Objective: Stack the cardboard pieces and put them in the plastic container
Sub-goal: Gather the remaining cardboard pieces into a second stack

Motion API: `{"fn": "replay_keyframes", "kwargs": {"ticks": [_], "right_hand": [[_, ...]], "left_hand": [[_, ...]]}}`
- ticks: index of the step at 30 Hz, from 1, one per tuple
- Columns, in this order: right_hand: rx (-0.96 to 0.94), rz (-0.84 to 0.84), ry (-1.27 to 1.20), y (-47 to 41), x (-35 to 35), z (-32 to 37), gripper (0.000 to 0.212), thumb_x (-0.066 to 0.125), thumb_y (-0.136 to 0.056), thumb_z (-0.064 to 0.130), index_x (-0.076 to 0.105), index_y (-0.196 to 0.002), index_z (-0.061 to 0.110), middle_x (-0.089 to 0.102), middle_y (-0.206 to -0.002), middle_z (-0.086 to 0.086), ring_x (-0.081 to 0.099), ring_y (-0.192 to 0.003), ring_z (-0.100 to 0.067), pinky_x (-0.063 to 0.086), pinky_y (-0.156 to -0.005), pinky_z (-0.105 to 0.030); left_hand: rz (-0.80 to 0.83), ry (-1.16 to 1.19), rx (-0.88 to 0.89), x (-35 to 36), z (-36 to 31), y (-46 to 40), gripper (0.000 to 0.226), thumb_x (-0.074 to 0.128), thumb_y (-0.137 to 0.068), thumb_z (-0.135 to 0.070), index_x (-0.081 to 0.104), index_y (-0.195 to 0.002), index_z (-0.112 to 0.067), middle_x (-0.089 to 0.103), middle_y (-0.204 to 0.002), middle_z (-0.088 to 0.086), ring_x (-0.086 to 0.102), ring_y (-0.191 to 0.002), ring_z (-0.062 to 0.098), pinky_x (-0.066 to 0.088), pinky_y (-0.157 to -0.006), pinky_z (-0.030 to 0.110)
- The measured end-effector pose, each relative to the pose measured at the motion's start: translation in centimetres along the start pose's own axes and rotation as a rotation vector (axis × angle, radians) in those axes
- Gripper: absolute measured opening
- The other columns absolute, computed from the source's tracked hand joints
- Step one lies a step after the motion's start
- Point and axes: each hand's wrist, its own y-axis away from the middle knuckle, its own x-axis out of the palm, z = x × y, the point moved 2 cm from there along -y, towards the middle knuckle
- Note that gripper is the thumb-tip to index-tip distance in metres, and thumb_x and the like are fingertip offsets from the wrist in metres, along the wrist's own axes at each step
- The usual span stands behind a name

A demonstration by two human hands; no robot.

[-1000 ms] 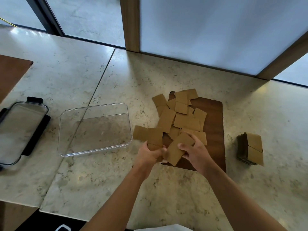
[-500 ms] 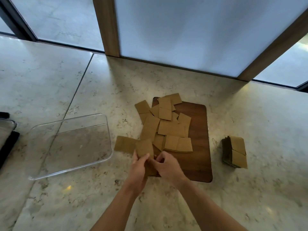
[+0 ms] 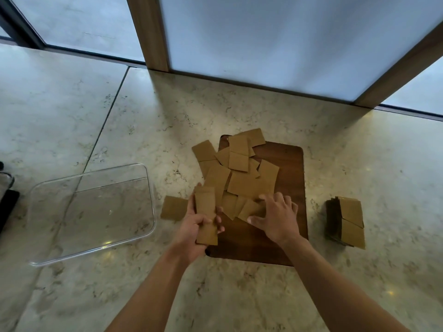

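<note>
- Head view, left hand (image 3: 195,227): it grips a small held stack (image 3: 205,215) of cardboard pieces, fingers curled round the long edges, above the near-left corner of the wooden board (image 3: 254,245).
- Head view, right hand (image 3: 275,218): half a second ago it met the left hand at the stack; it now lies apart, fingers spread and bent over a loose piece (image 3: 250,208) at the near edge of the loose pile (image 3: 239,173), apparently pressing it; no closed grip is visible.
- Meaning: one piece appears to have joined the stack, and the next pickup is starting. Most pieces remain loose.
- One stray piece (image 3: 173,208) lies on the counter (image 3: 215,295) just left of the board.
- A finished stack (image 3: 346,221) sits on the counter, right of the board.
- The plastic container (image 3: 93,212) stands left of the left hand, holding no cardboard.
</note>
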Motion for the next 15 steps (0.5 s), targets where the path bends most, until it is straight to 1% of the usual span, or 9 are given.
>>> {"fn": "replay_keyframes", "kwargs": {"ticks": [1, 3, 5, 7, 9, 10, 12, 13, 15], "right_hand": [[0.019, 0.003, -0.013, 0.2, 0.2, -0.4, 0.067, 0.072, -0.075, 0.066, 0.052, -0.131, 0.034, 0.052, -0.124, 0.001, 0.043, -0.121, -0.025, 0.033, -0.106, -0.045], [0.059, 0.019, -0.047, 0.5, 0.4, -1.0, 0.058, 0.073, -0.073, 0.066, 0.053, -0.117, 0.034, 0.047, -0.114, 0.004, 0.043, -0.113, -0.022, 0.035, -0.101, -0.042], [0.093, 0.042, -0.106, 0.8, 0.4, -1.5, 0.052, 0.076, -0.071, 0.062, 0.049, -0.105, 0.033, 0.044, -0.109, 0.006, 0.042, -0.105, -0.018, 0.036, -0.094, -0.039], [0.101, 0.088, -0.218, 1.1, 0.2, -1.5, 0.048, 0.080, -0.074, 0.054, 0.047, -0.100, 0.030, 0.054, -0.102, 0.009, 0.051, -0.093, -0.014, 0.043, -0.083, -0.034], [0.071, 0.157, -0.378, 1.5, -0.2, -1.4, 0.042, 0.082, -0.079, 0.044, 0.047, -0.097, 0.032, 0.059, -0.095, 0.010, 0.057, -0.085, -0.010, 0.047, -0.068, -0.026], [0.036, 0.203, -0.451, 1.8, -0.5, -1.2, 0.038, 0.082, -0.081, 0.040, 0.049, -0.099, 0.033, 0.060, -0.098, 0.013, 0.059, -0.090, -0.009, 0.045, -0.068, -0.021], [-0.066, 0.330, -0.543, 2.2, -1.3, -0.7, 0.034, 0.079, -0.087, 0.035, 0.056, -0.112, 0.033, 0.062, -0.111, 0.017, 0.059, -0.110, -0.008, 0.044, -0.080, -0.016], [-0.129, 0.406, -0.544, 2.4, -2.1, -0.2, 0.035, 0.076, -0.089, 0.033, 0.059, -0.120, 0.032, 0.063, -0.118, 0.018, 0.058, -0.118, -0.007, 0.044, -0.086, -0.015], [-0.249, 0.529, -0.459, 2.8, -3.9, 1.1, 0.042, 0.073, -0.092, 0.029, 0.061, -0.132, 0.031, 0.064, -0.126, 0.019, 0.056, -0.122, -0.001, 0.044, -0.093, -0.018]], "left_hand": [[0.003, -0.003, 0.006, 0.1, 0.0, -0.1, 0.099, 0.052, -0.070, 0.014, 0.055, -0.139, -0.057, 0.071, -0.096, 0.019, 0.061, -0.075, 0.026, 0.053, -0.062, 0.041], [0.012, 0.000, 0.003, 0.5, 0.1, -0.3, 0.090, 0.053, -0.073, 0.012, 0.059, -0.134, -0.054, 0.066, -0.087, 0.014, 0.058, -0.072, 0.025, 0.049, -0.059, 0.040], [0.003, -0.001, -0.013, 0.8, 0.2, -0.2, 0.071, 0.049, -0.084, 0.013, 0.062, -0.124, -0.044, 0.061, -0.089, 0.015, 0.059, -0.069, 0.026, 0.047, -0.057, 0.039], [-0.053, -0.062, -0.033, 0.9, 0.2, 0.0, 0.050, 0.047, -0.096, 0.009, 0.061, -0.116, -0.035, 0.060, -0.093, 0.018, 0.062, -0.067, 0.028, 0.047, -0.055, 0.037], [-0.113, -0.153, -0.055, 0.9, 0.1, 0.3, 0.034, 0.050, -0.104, -0.001, 0.059, -0.117, -0.032, 0.063, -0.096, 0.018, 0.065, -0.069, 0.030, 0.049, -0.057, 0.038], [-0.140, -0.203, -0.063, 0.9, 0.0, 0.4, 0.028, 0.052, -0.107, -0.008, 0.059, -0.121, -0.032, 0.064, -0.097, 0.018, 0.067, -0.070, 0.031, 0.050, -0.058, 0.039], [-0.177, -0.329, -0.098, 1.3, -0.3, 0.6, 0.022, 0.055, -0.109, -0.026, 0.057, -0.130, -0.031, 0.067, -0.098, 0.020, 0.068, -0.072, 0.032, 0.056, -0.059, 0.041], [-0.192, -0.410, -0.132, 1.5, -0.5, 0.8, 0.027, 0.056, -0.107, -0.037, 0.057, -0.133, -0.027, 0.070, -0.099, 0.020, 0.070, -0.074, 0.034, 0.060, -0.063, 0.043], [-0.170, -0.603, -0.226, 1.7, -0.6, 0.9, 0.053, 0.058, -0.098, -0.061, 0.063, -0.131, -0.020, 0.078, -0.107, 0.019, 0.076, -0.092, 0.038, 0.065, -0.082, 0.051]]}}
